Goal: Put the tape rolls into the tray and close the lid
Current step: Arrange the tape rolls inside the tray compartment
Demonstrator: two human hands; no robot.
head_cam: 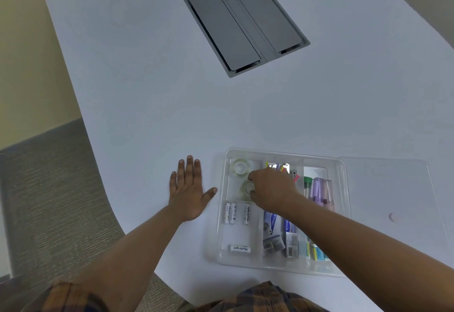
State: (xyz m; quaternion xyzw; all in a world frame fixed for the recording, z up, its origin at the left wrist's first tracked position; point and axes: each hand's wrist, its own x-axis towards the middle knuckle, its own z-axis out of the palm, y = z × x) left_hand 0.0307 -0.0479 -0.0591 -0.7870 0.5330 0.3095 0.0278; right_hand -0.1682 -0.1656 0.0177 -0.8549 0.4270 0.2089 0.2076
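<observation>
Right hand (270,188) grip pinched on a tape roll (246,189) inside the tray (342,171); left hand (189,188) flat, fingers apart, on the table (147,90).

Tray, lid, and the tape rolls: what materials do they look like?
Tray: clear glossy plastic, likely rigid; the contents show through its walls. Lid, lying flat right of the tray: same clear plastic, table visible through it. Tape rolls: transparent glossy tape, apparently on pale cores; the nearer one sits under the right hand.
</observation>
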